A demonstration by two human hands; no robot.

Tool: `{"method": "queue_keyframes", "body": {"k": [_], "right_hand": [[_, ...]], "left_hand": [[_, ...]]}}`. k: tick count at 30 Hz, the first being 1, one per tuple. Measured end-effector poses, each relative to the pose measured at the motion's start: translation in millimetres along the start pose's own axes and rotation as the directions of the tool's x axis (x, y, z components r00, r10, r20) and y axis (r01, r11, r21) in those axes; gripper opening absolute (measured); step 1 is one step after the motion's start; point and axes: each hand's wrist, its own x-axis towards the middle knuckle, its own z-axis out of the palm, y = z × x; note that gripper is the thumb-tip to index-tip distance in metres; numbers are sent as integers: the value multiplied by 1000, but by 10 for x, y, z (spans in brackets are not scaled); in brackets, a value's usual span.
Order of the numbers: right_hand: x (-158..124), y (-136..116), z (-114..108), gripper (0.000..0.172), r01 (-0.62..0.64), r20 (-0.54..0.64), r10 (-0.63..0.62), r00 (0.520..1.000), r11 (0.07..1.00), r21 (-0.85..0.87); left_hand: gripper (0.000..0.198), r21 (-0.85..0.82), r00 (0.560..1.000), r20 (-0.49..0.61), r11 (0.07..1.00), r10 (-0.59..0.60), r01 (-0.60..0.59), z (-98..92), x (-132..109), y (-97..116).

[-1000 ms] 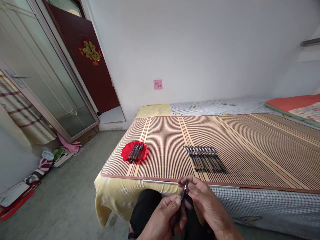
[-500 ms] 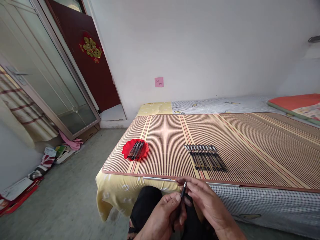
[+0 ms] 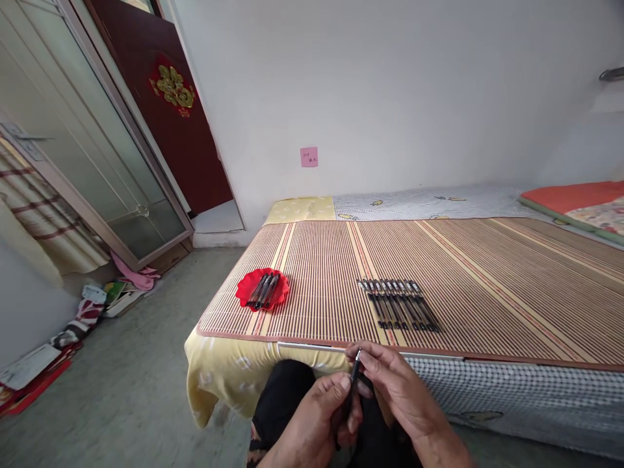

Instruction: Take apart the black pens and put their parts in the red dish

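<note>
A black pen (image 3: 355,369) with a silver tip points upward in front of my lap. My left hand (image 3: 324,416) is closed around its barrel, thumb pressed on the side. The fingers of my right hand (image 3: 394,383) close in a pinch at the silver tip. Something dark shows under the right fingers, too hidden to name. Beyond my hands, a row of several black pens (image 3: 400,305) lies side by side on the striped mat (image 3: 322,279). More pens (image 3: 264,290) lie in a red scalloped plate (image 3: 240,294) to the left.
The mat covers a bed with a yellow cloth (image 3: 229,364) and a checked cloth (image 3: 536,396) hanging at its front edge. Folded bedding (image 3: 580,195) lies at the far right. A pink note (image 3: 309,156) is on the wall. Papers and clutter (image 3: 73,331) line the floor at left.
My right fingers have drawn in closer around the pen's tip. The left hand keeps its hold on the barrel, and the view has shifted slightly.
</note>
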Motion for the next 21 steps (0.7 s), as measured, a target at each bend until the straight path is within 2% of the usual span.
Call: {"method": "queue_keyframes", "body": {"k": [5,10,16,21], "right_hand": [[28,57,-50,36,33,-95,-44,995,993,-111],[73,147,-57,40,42,-147,-77,986,972,-230],[109,215,-40,36,43,-109,-79,991,953,-300],[175,303,-120,36,24,-97,-68,993,917,-398]], "left_hand": [[49,61,998,36,996,58,-60,-41,21,-39],[49,115,994,-29,988,103,-99,-145,85,-157],[51,84,996,-43,994,74,-70,-268,110,-280],[54,119,990,-116,991,75,-61,-371,142,-301]]}}
